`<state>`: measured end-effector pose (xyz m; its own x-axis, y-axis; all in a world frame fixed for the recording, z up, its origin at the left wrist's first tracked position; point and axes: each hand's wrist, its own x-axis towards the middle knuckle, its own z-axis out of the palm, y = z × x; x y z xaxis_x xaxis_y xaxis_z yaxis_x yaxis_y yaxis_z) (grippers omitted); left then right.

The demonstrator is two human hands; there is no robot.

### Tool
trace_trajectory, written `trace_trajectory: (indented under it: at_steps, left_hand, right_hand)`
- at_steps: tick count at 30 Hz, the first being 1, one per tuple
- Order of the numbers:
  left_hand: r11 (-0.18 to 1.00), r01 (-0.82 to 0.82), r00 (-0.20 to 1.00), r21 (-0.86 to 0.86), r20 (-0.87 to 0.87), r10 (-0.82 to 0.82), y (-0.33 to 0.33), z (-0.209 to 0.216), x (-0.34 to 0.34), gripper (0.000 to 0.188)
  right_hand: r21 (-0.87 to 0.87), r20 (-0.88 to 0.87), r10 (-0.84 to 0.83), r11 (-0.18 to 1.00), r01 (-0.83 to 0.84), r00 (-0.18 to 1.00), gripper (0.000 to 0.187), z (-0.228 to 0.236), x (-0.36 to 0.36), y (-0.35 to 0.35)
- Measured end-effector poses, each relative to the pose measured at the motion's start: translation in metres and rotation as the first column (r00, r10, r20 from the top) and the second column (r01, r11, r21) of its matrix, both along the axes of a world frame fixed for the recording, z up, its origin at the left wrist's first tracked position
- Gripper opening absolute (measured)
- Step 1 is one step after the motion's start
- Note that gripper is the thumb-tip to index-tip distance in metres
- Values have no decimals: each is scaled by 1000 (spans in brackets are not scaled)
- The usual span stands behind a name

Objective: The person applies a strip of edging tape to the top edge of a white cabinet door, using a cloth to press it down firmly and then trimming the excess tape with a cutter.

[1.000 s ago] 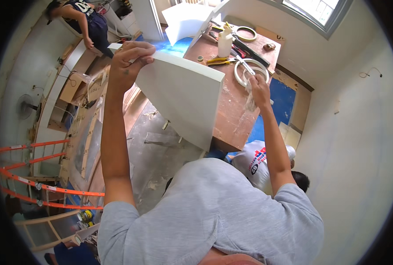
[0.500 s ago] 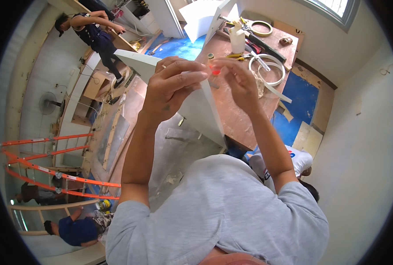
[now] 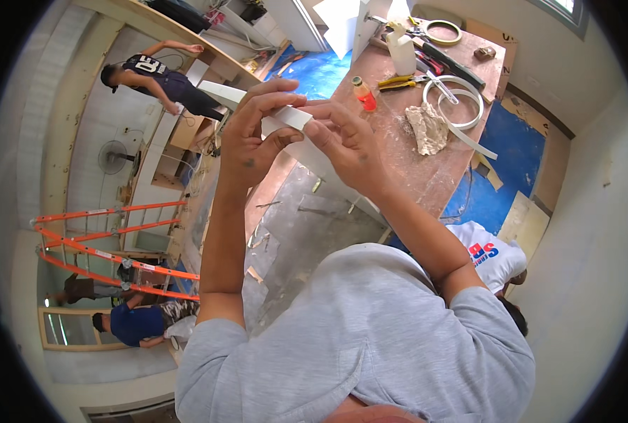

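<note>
A white panel point(image 3: 321, 161) stands on edge in front of me, beside the worktable. My left hand point(image 3: 254, 134) curls over its upper edge, fingers on the far side and thumb on the near side. At the end corner of that edge my right hand point(image 3: 349, 144) pinches the panel, thumb against the corner and fingers behind. Both hands are close together. Whether a thin strip lies under the fingers I cannot tell.
The brown worktable point(image 3: 398, 169) carries a bottle of red liquid point(image 3: 364, 95), a white squeeze bottle point(image 3: 400, 53), pliers point(image 3: 402, 82), coiled white strip point(image 3: 469, 116) and crumpled cloth point(image 3: 427, 129). A co-worker point(image 3: 486, 254) crouches at right; others work at left near an orange ladder point(image 3: 109, 257).
My right hand, blurred and apart from the panel before, has come down onto its corner. My left hand now wraps the edge. The view has shifted; the far-left person has stretched out an arm.
</note>
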<state>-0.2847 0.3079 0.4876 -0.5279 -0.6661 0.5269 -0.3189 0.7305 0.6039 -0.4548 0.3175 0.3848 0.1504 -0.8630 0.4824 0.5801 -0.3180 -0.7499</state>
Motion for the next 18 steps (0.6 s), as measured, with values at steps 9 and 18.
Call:
trace_trajectory:
  at_steps: [9, 18]
  left_hand:
    - [998, 15, 964, -67, 266, 4, 1, 20, -6, 58]
    - [1000, -2, 997, -22, 83, 4, -4, 4, -6, 46]
  right_hand:
    - [-198, -2, 164, 967, -162, 986, 47, -14, -13, -22]
    - [8, 56, 187, 982, -188, 981, 41, -10, 1, -24]
